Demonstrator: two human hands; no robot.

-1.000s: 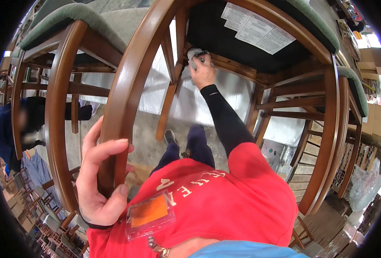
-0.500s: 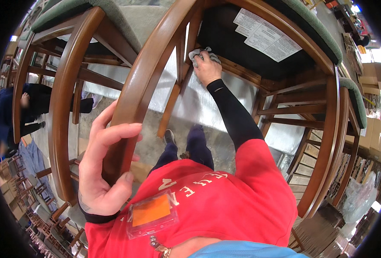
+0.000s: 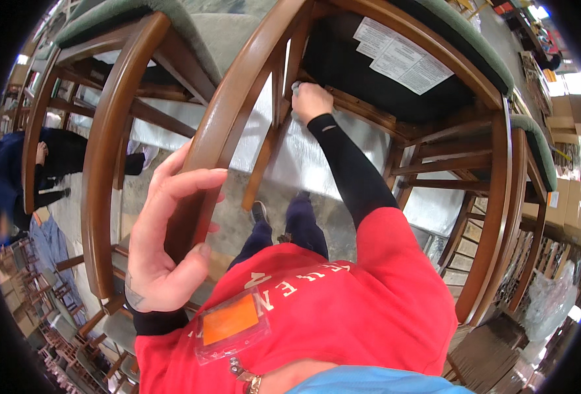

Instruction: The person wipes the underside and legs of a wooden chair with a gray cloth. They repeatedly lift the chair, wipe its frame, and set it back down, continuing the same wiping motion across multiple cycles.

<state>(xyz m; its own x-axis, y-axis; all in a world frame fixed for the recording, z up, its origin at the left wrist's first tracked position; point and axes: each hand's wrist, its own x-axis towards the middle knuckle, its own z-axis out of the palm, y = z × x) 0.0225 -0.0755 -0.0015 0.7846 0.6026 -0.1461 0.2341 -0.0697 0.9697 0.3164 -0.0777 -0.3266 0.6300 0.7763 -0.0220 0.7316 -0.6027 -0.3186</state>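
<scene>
A brown wooden chair is tipped so that its black seat underside [image 3: 333,56], with white paper labels [image 3: 402,56], faces me. My left hand [image 3: 166,246] is curled round the lower end of one of its thick, glossy legs [image 3: 241,82]. Deeper inside the frame, my right hand [image 3: 313,102] is closed on a pale cloth [image 3: 296,87], pressing it near the corner where a rail meets another leg. Most of the cloth is hidden behind the fingers.
Left of me is another wooden chair [image 3: 110,151] with a green padded seat. Beyond it, a person in dark clothes [image 3: 67,151] bends down. More chairs [image 3: 523,164] stand close on the right, before cardboard boxes [image 3: 573,203] and clear plastic wrap [image 3: 550,299].
My right hand has slid slightly along the frame toward the corner, and less of the cloth shows. My left hand keeps its hold on the leg while the view shifts a little.
</scene>
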